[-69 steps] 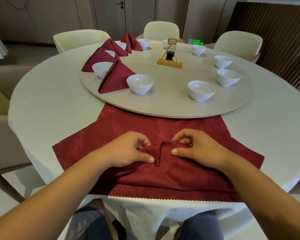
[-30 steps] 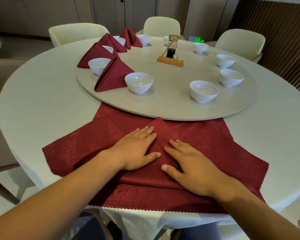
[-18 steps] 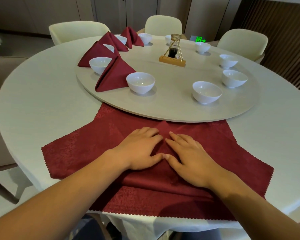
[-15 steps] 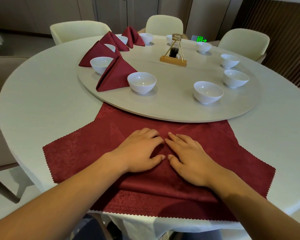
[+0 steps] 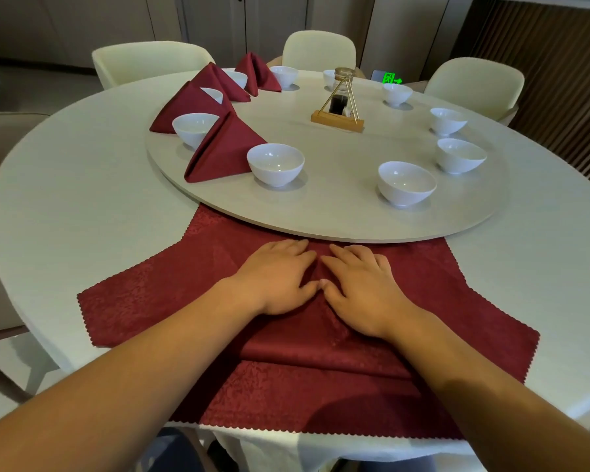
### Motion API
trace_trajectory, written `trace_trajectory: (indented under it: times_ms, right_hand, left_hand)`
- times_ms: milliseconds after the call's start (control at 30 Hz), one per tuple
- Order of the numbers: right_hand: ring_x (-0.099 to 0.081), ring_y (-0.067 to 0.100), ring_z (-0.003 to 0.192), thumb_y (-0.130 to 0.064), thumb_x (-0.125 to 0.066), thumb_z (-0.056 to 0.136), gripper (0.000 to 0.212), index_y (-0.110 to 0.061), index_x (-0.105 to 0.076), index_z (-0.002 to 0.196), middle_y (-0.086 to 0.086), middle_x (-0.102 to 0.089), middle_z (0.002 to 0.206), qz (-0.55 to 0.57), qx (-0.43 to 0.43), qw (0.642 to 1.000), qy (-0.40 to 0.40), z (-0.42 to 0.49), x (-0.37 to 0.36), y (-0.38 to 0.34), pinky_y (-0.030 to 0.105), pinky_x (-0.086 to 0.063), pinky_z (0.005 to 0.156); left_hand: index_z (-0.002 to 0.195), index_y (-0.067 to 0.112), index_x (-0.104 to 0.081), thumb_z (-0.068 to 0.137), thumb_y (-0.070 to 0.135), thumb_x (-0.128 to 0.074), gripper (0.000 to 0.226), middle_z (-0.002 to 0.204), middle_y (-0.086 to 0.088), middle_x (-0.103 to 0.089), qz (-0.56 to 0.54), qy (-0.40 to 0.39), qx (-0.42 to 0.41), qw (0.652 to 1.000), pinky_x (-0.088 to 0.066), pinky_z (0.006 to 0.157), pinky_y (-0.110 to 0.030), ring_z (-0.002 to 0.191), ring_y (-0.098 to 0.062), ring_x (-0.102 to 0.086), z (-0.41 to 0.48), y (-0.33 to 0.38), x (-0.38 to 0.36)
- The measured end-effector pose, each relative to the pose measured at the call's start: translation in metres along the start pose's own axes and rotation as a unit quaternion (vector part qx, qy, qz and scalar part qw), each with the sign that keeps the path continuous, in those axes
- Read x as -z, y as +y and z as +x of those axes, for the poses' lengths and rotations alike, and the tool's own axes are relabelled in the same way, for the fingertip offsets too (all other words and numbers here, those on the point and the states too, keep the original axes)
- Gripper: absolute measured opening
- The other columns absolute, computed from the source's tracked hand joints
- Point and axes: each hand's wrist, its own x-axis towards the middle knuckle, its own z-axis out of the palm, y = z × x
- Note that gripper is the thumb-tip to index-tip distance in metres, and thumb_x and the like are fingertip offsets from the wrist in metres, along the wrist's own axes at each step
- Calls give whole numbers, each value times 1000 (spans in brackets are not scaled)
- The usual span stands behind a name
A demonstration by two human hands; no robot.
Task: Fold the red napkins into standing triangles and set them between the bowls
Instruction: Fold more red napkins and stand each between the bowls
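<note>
Your left hand and right hand lie flat, side by side, on the folded red napkin near the near edge of the counter. The fingers of both hands are straight and released: you press the cloth down and grip nothing. Your thumb tips nearly meet between the two hands. Your fingertips reach almost to the near rim of the turntable, and they hide the far tip of the fold.

Under the fold lie flat red napkins. Their zigzag edges spread out to the left and right, and one runs along the near edge of the counter.

The turntable sits at the middle of the counter. On its left side stand four standing triangles, of which the nearest triangle stands upright between the near-left bowl and another bowl just behind it. The other three follow the left rim toward the far edge, with bowls among them. The near-right bowl is well apart from the near-left bowl, and more bowls stand along the right rim. A condiment stand rests towards the far side of the turntable. Pale chairs stand round the far edge of the counter.
</note>
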Motion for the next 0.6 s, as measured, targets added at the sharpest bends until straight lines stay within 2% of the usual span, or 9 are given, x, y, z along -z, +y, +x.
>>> trace_trajectory:
  times_ms: [67, 133, 200, 267, 367, 433, 533, 600]
  right_hand:
    - [-30, 18, 137, -43, -41, 100, 44, -30, -48, 142, -8, -40, 154, 11, 4, 1000, 29, -12, 4, -8, 37, -25, 106]
    - [-38, 16, 131, -43, -41, 100, 41, -32, -50, 138, -11, -47, 147, 23, 5, 999, 30, -28, 7, -13, 35, -30, 102]
    - [-35, 13, 139, -45, -38, 102, 46, -32, -44, 145, -10, -40, 155, 21, 4, 1000, 2, -41, 7, -15, 35, -28, 109]
    - [-23, 10, 149, -46, -34, 104, 53, -30, -34, 154, -8, -26, 163, 22, -3, 999, -28, -44, 5, -15, 33, -19, 117]
    - [-12, 12, 154, -45, -32, 105, 56, -25, -27, 157, -4, -17, 167, 44, -8, 998, -46, -28, 0, -9, 32, -11, 123]
    - [-10, 15, 154, -44, -32, 105, 58, -20, -25, 158, 2, -14, 168, 59, -7, 997, -50, -9, -3, -3, 33, -10, 125]
    - [-13, 15, 154, -42, -35, 106, 58, -16, -28, 157, 4, -15, 167, 106, -7, 994, -35, 10, 0, -1, 30, -12, 125]
    - [-25, 17, 150, -41, -38, 105, 54, -16, -38, 152, 4, -31, 162, 116, 3, 993, 10, 8, 4, -5, 30, -20, 123]
  left_hand:
    - [146, 19, -47, 101, 53, -45, 57, 158, -6, -40, -2, 41, -1, 999, -16, 123, -36, 147, -22, -33, -2, -1, 0]
    - [127, 21, -59, 100, 53, -36, 48, 137, -2, -57, -2, 89, 2, 996, -29, 117, -37, 130, -22, -50, -10, 2, 1]
    - [114, 24, -61, 97, 51, -20, 52, 118, 3, -63, -13, 98, 5, 995, -42, 100, -39, 112, -21, -58, -25, 8, 5]
    - [112, 26, -61, 97, 46, -20, 49, 112, 6, -64, -16, 86, -3, 996, -44, 93, -40, 106, -20, -59, -40, 13, 5]
    - [118, 27, -61, 99, 49, -25, 46, 118, 9, -62, -31, 83, -17, 996, -44, 98, -37, 113, -16, -57, -63, 18, 2]
    - [127, 27, -60, 100, 54, -25, 52, 130, 7, -60, -41, 76, -29, 996, -40, 108, -35, 125, -15, -53, -75, 21, 1]
    - [148, 27, -48, 103, 60, -32, 59, 158, 2, -42, -48, 34, -43, 997, -17, 125, -30, 150, -14, -29, -85, 23, -2]
    - [158, 27, -33, 102, 65, -31, 68, 169, 1, -19, -38, -5, -37, 999, -3, 127, -31, 157, -13, -8, -87, 21, -6]
